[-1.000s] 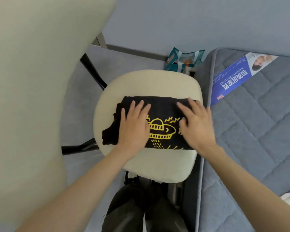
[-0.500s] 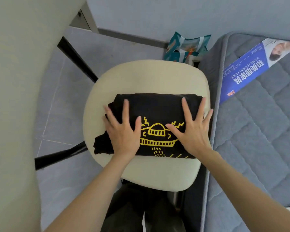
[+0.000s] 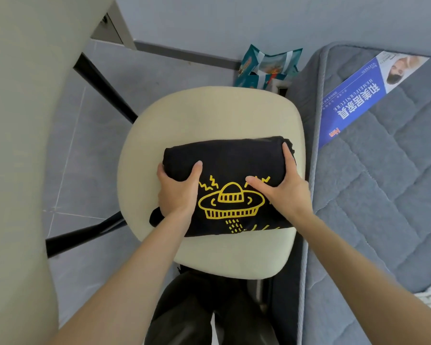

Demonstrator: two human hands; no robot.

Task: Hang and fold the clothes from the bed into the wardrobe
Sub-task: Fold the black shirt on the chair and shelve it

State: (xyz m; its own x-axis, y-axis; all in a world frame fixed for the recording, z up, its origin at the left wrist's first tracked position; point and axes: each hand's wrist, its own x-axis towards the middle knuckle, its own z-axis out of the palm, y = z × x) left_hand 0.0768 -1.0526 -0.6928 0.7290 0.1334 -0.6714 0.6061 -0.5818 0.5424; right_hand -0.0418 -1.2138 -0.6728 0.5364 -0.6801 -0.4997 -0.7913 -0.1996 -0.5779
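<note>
Far left: a smooth cream panel (image 3: 23,145), out of focus, then grey tiled floor (image 3: 85,150) and black chair legs (image 3: 102,85).

Centre: a rounded cream chair seat (image 3: 209,115) with a matte surface. A folded black T-shirt (image 3: 229,158) lies on it as a soft oblong bundle. Its long axis runs left to right across the seat. The yellow line-drawn saucer print faces up, dome toward the far edge.

The left hand (image 3: 178,192) grips the bundle's left end, thumb on top and fingers curled under the edge. The right hand (image 3: 284,192) grips the right end, thumb on the print, with fingers (image 3: 288,158) wrapped over the side fold.

Behind the seat are glossy teal packets (image 3: 266,66).

Right: a grey quilted mattress (image 3: 383,195) just beside the seat, carrying a blue printed label (image 3: 353,100).
</note>
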